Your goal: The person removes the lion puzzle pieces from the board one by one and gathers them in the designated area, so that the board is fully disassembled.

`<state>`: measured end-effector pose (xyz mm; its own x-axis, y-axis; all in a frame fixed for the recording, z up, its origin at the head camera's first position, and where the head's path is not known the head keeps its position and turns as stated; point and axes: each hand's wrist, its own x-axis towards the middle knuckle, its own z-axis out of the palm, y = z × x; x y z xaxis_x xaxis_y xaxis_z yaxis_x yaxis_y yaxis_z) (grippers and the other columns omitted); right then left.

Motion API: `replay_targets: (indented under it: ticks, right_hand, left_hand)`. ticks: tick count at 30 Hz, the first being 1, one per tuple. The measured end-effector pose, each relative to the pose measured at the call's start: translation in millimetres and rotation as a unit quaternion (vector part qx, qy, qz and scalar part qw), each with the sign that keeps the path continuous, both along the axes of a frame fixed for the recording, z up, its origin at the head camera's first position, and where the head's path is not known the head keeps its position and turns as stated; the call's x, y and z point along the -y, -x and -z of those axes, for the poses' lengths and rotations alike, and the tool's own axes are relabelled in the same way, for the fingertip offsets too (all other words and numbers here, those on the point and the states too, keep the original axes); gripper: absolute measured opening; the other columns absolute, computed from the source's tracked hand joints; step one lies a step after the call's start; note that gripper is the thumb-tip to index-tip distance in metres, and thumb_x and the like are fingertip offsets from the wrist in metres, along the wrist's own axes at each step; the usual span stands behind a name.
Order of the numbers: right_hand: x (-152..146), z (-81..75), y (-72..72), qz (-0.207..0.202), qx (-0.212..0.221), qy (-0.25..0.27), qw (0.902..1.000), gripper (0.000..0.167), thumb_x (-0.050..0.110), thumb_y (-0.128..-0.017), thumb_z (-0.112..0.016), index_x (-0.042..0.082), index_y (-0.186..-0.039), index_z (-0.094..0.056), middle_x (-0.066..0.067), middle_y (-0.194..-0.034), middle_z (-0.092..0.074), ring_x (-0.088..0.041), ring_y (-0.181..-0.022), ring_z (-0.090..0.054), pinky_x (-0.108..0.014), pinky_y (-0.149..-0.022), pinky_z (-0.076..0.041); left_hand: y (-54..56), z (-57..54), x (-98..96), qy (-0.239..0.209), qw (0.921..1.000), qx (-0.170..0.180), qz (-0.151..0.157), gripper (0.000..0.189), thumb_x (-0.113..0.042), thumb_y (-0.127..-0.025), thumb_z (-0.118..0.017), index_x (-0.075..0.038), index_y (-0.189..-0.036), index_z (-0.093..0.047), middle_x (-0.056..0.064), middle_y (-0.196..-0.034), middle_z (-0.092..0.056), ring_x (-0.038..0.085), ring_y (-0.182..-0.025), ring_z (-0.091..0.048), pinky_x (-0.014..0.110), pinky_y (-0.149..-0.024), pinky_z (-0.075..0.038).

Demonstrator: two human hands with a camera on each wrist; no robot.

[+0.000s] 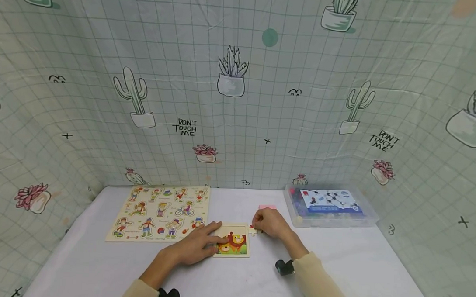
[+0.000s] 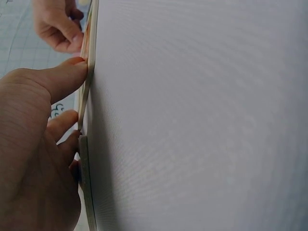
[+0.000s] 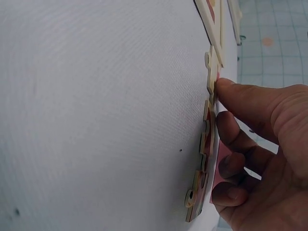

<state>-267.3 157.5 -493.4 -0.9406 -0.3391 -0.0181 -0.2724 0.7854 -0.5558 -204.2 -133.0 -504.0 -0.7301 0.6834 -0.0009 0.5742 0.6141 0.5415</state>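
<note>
A small wooden jigsaw tray (image 1: 230,255) with a lion picture partly filled in lies on the white table. My left hand (image 1: 193,246) rests along its left side, thumb over the picture and fingers spread toward the larger board. Right of the tray, my right hand (image 1: 272,223), with fingers curled, pinches a pale jigsaw piece (image 1: 252,231). The right wrist view shows the thumb against that piece (image 3: 211,72), close to the tray's corner. Below the curled fingers lie more jigsaw pieces (image 3: 196,192), partly covered by the hand in the head view.
A large wooden picture board (image 1: 157,215) with cartoon children occupies the left of the table. At the back right lies a clear plastic case (image 1: 330,206) with a blue and white label. Something flat and pink (image 1: 267,207) shows behind the right hand. Patterned cloth surrounds the table.
</note>
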Motion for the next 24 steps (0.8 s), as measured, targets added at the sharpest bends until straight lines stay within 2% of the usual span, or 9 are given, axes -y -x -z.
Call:
replay_targets:
  ticks: [24]
  right_hand:
    - [-1.7,3.4,3.2,0.006,0.018,0.017,0.9997,0.01,0.011,-0.088,-0.075,0.014,-0.08,-0.07,0.007,-0.071,-0.061,-0.011,-0.064,-0.053,-0.026,-0.057,-0.044]
  left_hand:
    - [0.6,1.5,0.5,-0.001,1.0,-0.003,0.0,0.038,-0.031,-0.105,-0.054,-0.027,-0.142,-0.06,0.014,-0.164,-0.029,0.037,-0.152,-0.022,0.062,-0.118,-0.021]
